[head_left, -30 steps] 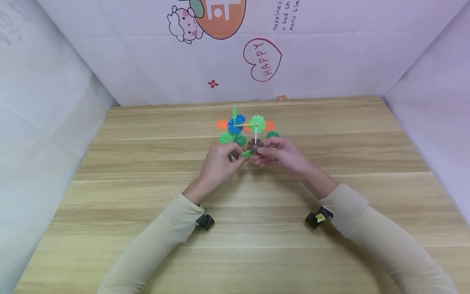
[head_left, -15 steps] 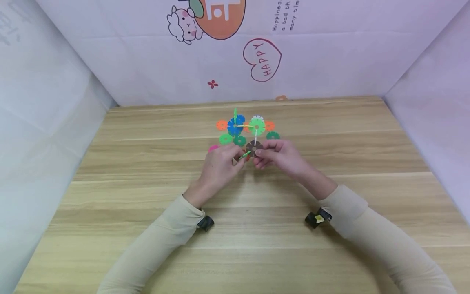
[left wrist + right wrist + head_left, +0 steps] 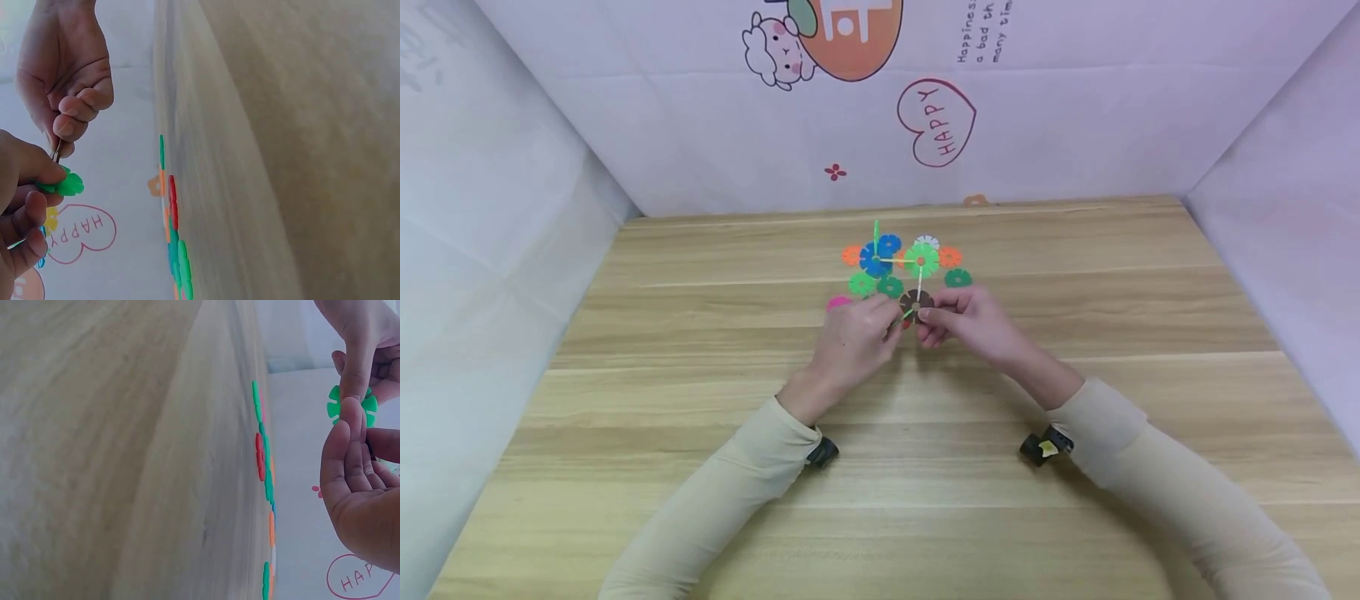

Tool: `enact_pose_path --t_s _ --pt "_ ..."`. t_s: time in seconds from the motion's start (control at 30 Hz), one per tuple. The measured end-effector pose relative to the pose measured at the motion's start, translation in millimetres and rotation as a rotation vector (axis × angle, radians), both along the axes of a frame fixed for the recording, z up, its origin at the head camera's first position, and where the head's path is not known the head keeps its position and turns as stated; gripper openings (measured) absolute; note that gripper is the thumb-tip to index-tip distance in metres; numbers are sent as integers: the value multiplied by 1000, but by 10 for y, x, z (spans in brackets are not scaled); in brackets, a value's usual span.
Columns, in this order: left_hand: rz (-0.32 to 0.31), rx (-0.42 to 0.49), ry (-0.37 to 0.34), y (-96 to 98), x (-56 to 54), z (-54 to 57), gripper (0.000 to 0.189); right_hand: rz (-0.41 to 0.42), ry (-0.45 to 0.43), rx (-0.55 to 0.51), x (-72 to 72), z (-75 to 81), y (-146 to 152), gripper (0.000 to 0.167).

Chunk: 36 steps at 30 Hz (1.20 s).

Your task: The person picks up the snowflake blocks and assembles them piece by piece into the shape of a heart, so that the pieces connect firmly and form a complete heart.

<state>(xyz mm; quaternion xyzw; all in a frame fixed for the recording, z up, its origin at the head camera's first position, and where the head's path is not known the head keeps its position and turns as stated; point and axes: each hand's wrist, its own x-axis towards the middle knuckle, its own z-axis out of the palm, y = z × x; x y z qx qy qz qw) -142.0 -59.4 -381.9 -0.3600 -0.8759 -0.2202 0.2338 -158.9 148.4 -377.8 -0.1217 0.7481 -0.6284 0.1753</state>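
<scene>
My left hand (image 3: pixel 856 335) pinches a green notched disc (image 3: pixel 70 184), a snowflake-style linking piece. Its edge meets the rim of a brown notched disc (image 3: pixel 912 298), which my right hand (image 3: pixel 976 323) holds between thumb and fingers. From the brown disc a linked chain runs away from me: a white disc (image 3: pixel 921 285) seen edge-on, a light green disc (image 3: pixel 925 260), a yellow disc (image 3: pixel 897 261) edge-on, a blue disc (image 3: pixel 871 260) and an upright green disc (image 3: pixel 876 237). In the left wrist view both hands are raised off the table, and fingers hide much of the joint.
Loose notched discs lie flat under and behind the chain, among them an orange one (image 3: pixel 951 257), a dark green one (image 3: pixel 958 278), a light green one (image 3: pixel 861 284) and a pink one (image 3: pixel 838 302). The wooden table (image 3: pixel 880 500) meets a white printed backdrop (image 3: pixel 737 150).
The green disc in my left hand has turned edge-on and come against the brown disc. The brown disc and its chain have shifted slightly left and toward me.
</scene>
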Motion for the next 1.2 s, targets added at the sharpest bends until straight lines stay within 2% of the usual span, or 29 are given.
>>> enact_pose_path --t_s 0.17,0.37,0.53,0.73,0.9,1.03,1.2 --pt "3 14 -31 -20 4 -7 10 10 9 -3 11 -4 -6 21" --pt "0 93 -71 -124 -6 -44 10 33 23 -17 14 5 -14 23" --pt "1 124 -61 -195 -4 -45 8 6 -9 -41 -4 11 5 24" --pt "-35 98 7 -192 -3 -8 7 -9 -24 -56 -5 40 13 25" --pt "-59 61 32 -124 11 54 10 -14 -22 -36 -1 63 27 20" --pt "-70 39 35 -75 22 88 13 -5 -11 -13 -11 81 64 17" --pt "-72 19 4 -54 29 107 12 19 10 23 -21 107 95 17"
